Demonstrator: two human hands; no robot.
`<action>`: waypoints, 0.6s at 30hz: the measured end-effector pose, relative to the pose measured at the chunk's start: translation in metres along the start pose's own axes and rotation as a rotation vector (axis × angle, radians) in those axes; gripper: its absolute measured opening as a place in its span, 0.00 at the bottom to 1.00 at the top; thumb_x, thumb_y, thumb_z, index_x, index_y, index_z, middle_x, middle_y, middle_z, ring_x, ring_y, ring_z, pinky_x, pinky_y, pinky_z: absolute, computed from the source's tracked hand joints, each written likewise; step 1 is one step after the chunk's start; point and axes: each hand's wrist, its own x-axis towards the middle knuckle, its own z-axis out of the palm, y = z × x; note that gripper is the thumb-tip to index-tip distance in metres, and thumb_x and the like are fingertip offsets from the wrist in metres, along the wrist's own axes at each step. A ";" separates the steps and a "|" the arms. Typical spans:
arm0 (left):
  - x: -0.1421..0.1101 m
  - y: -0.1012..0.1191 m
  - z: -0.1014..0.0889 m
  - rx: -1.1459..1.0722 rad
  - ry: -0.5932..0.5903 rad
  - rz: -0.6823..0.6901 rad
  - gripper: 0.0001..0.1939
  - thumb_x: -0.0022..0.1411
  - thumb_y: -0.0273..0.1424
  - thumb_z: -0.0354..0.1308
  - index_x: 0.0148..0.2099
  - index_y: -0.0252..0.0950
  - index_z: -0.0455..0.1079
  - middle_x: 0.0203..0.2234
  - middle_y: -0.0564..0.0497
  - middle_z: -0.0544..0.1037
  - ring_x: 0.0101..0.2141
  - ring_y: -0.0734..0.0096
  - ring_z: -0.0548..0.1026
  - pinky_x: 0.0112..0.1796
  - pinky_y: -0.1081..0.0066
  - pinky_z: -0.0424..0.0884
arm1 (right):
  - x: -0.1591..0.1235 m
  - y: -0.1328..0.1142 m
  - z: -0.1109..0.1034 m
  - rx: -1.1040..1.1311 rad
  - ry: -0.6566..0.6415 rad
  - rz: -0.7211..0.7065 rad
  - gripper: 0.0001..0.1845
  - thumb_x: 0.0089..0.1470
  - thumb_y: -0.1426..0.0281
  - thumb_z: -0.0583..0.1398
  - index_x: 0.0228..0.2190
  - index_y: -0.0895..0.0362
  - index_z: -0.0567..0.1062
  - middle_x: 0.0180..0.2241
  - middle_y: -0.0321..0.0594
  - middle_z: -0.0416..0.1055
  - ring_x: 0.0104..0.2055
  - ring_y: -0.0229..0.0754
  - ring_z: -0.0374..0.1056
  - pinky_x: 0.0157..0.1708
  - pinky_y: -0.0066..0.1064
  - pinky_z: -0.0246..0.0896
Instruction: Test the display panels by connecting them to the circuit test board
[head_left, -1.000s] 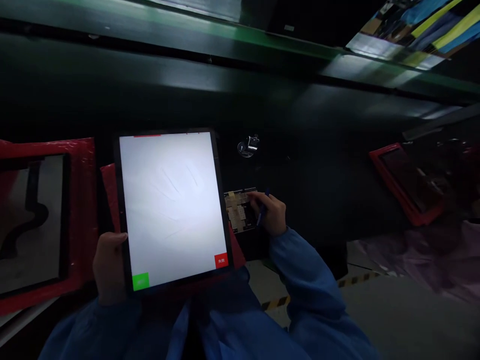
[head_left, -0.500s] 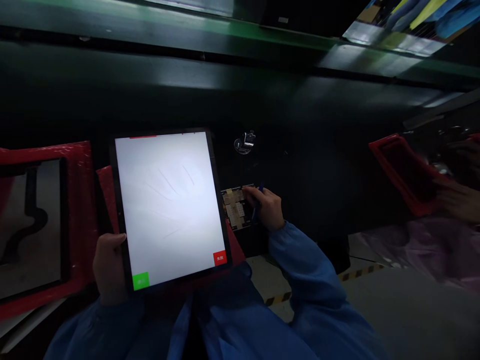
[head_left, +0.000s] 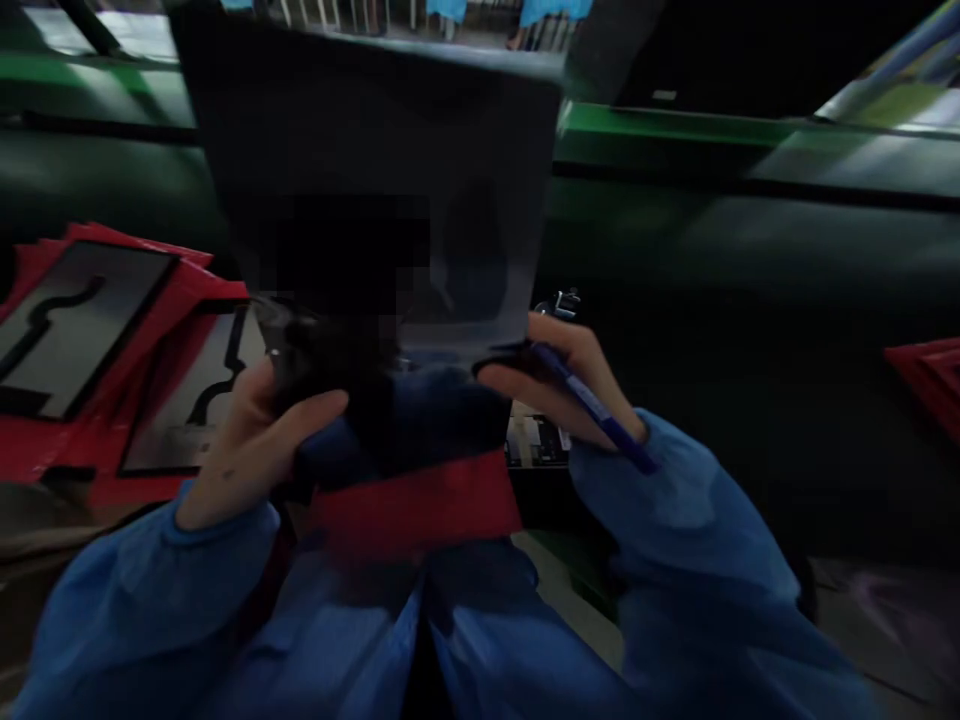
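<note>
I hold a large tablet (head_left: 465, 180) upright in front of me; its screen is dark and mirrors the room. My left hand (head_left: 259, 440) grips its lower left corner, thumb across the front. My right hand (head_left: 559, 385) pinches its lower right corner and also holds a blue pen (head_left: 600, 415) that slants down to the right. A red sheet (head_left: 416, 505) lies under the tablet's bottom edge, against my blue sleeves. A small board with pale labels (head_left: 536, 440) shows just below my right hand.
Red-framed trays with grey inserts and black winding shapes (head_left: 67, 320) lie stacked on the left of the dark bench. A small metal fitting (head_left: 562, 300) sits behind my right hand. Another red tray's corner (head_left: 930, 375) shows at the far right. A green ledge (head_left: 675, 125) runs along the back.
The tablet's white screen has gone dark and it was raised and tilted upright. My right hand left the small board and took the tablet's lower right corner, pen still in it.
</note>
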 end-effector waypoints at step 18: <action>0.036 -0.037 -0.018 1.247 -0.091 1.550 0.33 0.68 0.18 0.50 0.72 0.40 0.54 0.53 0.48 0.78 0.25 0.74 0.76 0.26 0.72 0.74 | 0.008 0.073 -0.011 -0.086 0.354 0.086 0.25 0.54 0.57 0.65 0.49 0.50 0.66 0.42 0.42 0.78 0.38 0.45 0.77 0.39 0.40 0.75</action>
